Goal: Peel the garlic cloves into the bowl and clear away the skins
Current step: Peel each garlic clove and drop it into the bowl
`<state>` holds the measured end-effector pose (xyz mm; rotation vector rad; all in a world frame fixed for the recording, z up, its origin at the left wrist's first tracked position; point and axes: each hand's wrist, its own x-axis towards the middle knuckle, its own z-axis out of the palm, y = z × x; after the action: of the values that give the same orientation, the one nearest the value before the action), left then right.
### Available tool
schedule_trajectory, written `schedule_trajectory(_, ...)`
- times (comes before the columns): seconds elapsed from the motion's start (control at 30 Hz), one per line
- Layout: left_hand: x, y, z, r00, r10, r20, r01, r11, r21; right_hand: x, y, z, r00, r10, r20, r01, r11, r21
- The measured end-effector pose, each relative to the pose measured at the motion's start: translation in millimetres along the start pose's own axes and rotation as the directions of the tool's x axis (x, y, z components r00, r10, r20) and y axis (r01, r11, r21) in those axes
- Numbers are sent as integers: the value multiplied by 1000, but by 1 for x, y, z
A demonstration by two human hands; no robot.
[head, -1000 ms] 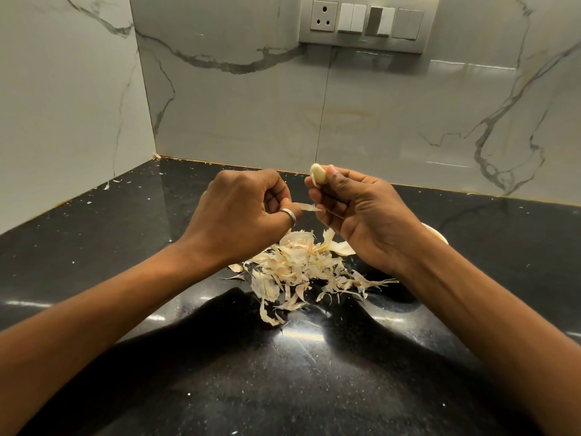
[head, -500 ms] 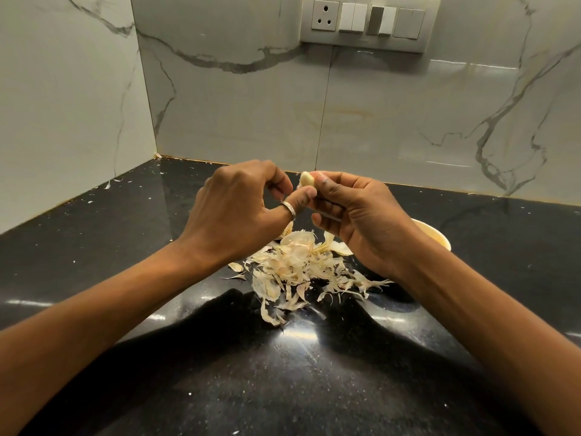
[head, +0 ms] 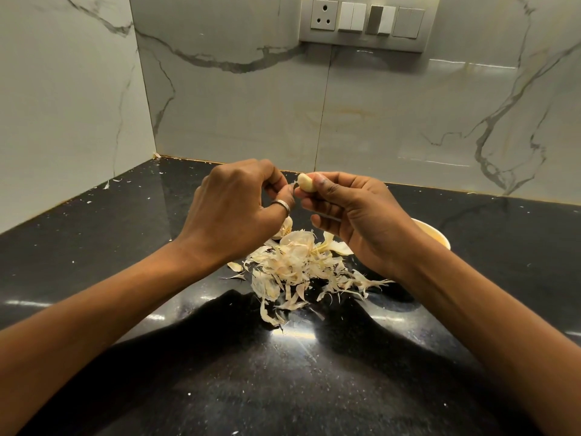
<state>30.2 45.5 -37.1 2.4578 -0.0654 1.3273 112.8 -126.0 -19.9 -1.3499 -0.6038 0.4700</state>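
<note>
well, we're deep into the peeling now. right hand (head: pixel 355 221) is up above the counter, thumb and fingertips curled round a garlic clove (head: pixel 306 183), and that clove looks almost bare, pale and glossy. left hand (head: pixel 232 212) is right beside it, fingers curled in, thumb and forefinger pinching a wisp of skin (head: pixel 294 184) that hangs off the clove's end. a ring (head: pixel 280 204) shows on the left hand.

down below, look at that heap: the skins (head: pixel 295 265) lie in a loose pile on the black countertop (head: pixel 283 382), straight under both hands, with a few stray flakes scattered out toward the wall (head: pixel 78 105). by my reckoning, that pile says plenty of cloves are done already. the bowl (head: pixel 435 236) sits behind the right wrist with only a slice of its cream rim showing, so what's inside i can't tell. tucked under the left hand there's a pale lump (head: pixel 284 226) at the edge of the pile, maybe more garlic waiting, hard to be sure.

so what's left? this wisp comes off, the clove goes across into the bowl, then whatever is unpeeled, and the skin clean-up hasn't begun: nothing's gathered yet.
</note>
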Motion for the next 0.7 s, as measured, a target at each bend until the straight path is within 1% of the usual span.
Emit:
schedule_trajectory(0.4,0,-3,-1,999,3,-32,-2,999,44,0,-3,-1,999,54,-4,-53,996,76)
schedule_trajectory(0.57,0,-3,-1,999,32,-11,-32,999,22,-1,-4,-1,998,62,1,-62,994,93)
schedule_trajectory(0.7,0,0,-2,998,62,-7,-63,998,-31,-1,-4,-1,999,49,21,-50,995,82)
